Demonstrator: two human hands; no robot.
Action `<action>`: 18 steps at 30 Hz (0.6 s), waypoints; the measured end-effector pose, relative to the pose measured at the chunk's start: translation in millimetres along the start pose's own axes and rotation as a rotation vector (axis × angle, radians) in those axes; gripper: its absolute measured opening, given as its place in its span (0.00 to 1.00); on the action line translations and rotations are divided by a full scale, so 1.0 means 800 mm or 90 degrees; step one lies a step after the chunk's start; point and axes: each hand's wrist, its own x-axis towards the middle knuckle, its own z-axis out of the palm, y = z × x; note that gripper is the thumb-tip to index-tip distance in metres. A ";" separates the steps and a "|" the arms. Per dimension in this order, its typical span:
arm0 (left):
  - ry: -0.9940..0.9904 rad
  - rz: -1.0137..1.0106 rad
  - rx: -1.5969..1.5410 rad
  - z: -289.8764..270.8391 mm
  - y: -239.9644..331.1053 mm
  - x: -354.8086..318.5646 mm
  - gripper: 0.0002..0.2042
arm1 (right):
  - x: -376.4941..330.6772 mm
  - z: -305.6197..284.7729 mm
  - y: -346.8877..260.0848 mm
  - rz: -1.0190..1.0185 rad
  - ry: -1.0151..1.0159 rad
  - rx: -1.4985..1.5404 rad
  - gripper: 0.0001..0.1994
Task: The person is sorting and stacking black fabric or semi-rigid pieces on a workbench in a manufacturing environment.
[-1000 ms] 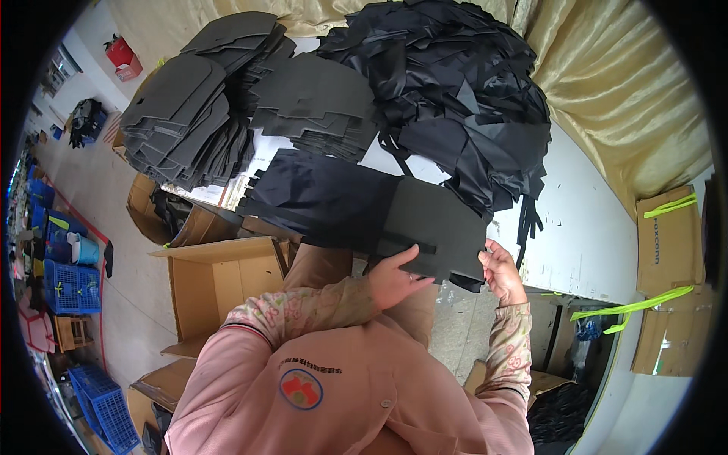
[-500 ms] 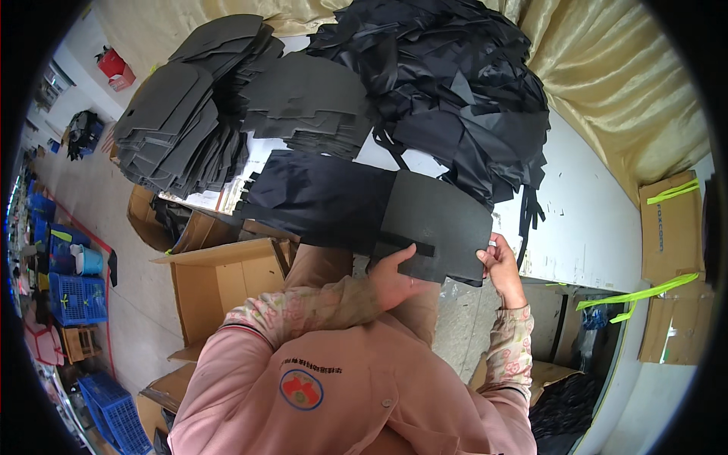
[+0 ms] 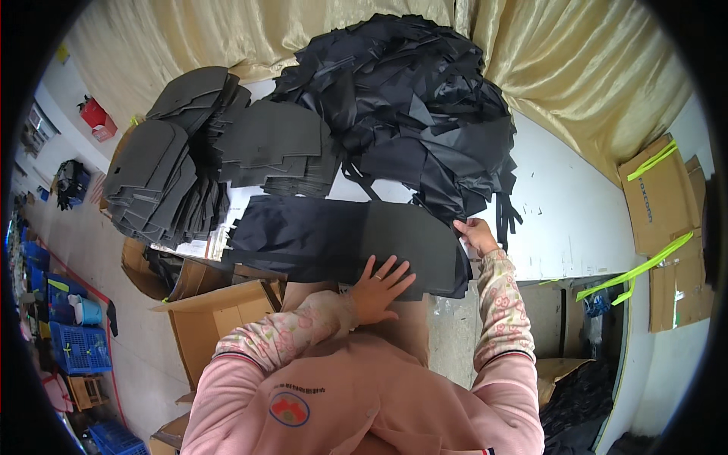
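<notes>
A dark grey foam panel [image 3: 407, 235] with a rounded side lies over a black fabric piece [image 3: 303, 231], which extends to the left and shows past the panel's right edge. My left hand [image 3: 381, 292] rests on the panel's near part, open with fingers spread. At the far right corner, my right hand [image 3: 478, 236] is closed in a pinch on the edge of the black fabric; its fingertips partly hide the grip. Behind the work are stacks of grey foam panels [image 3: 273, 140] and a large heap of black fabric pieces [image 3: 402, 98].
The white table [image 3: 561, 205] carries both piles, with a gold curtain [image 3: 576, 83] behind. An open cardboard box [image 3: 220, 315] stands below the table's near left edge. Stacked cartons [image 3: 660, 201] with yellow-green straps are at right. Blue crates [image 3: 80, 349] line the far left floor.
My left hand has gone from gripping the panel's near edge to lying spread on it. My right hand has shifted up to the far right corner. The dark strip on the panel no longer shows.
</notes>
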 end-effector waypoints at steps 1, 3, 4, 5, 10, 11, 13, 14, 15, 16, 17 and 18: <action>-0.010 0.007 0.010 0.001 0.000 0.001 0.43 | 0.012 -0.005 0.003 -0.006 0.005 0.004 0.15; -0.007 0.033 -0.006 -0.003 0.002 0.011 0.43 | 0.049 -0.023 0.023 -0.172 0.068 0.086 0.11; -0.004 0.008 -0.025 -0.006 -0.004 0.000 0.42 | 0.022 -0.003 -0.032 -0.213 0.043 0.112 0.09; -0.001 0.011 -0.019 -0.012 -0.006 0.003 0.42 | 0.015 -0.013 -0.059 -0.290 0.073 0.096 0.09; 0.262 0.027 -0.260 -0.096 -0.034 0.038 0.31 | -0.059 -0.042 -0.219 -0.460 -0.009 0.138 0.05; 0.342 0.019 -0.234 -0.127 -0.037 0.050 0.27 | -0.072 -0.046 -0.245 -0.474 -0.043 0.140 0.04; 0.487 0.044 -0.217 -0.179 -0.042 0.069 0.29 | -0.108 -0.046 -0.299 -0.512 -0.118 0.135 0.02; 0.528 0.081 -0.229 -0.207 -0.047 0.078 0.30 | -0.128 -0.038 -0.321 -0.545 -0.158 0.136 0.02; 0.555 0.113 -0.263 -0.234 -0.050 0.086 0.31 | -0.144 -0.032 -0.339 -0.577 -0.199 0.137 0.02; 0.534 0.138 -0.348 -0.258 -0.054 0.094 0.32 | -0.156 -0.032 -0.354 -0.600 -0.250 0.067 0.05; 0.510 0.176 -0.376 -0.283 -0.059 0.097 0.34 | -0.174 -0.026 -0.368 -0.602 -0.312 -0.001 0.06; 0.436 0.214 -0.406 -0.306 -0.060 0.103 0.35 | -0.191 -0.024 -0.381 -0.605 -0.367 -0.052 0.06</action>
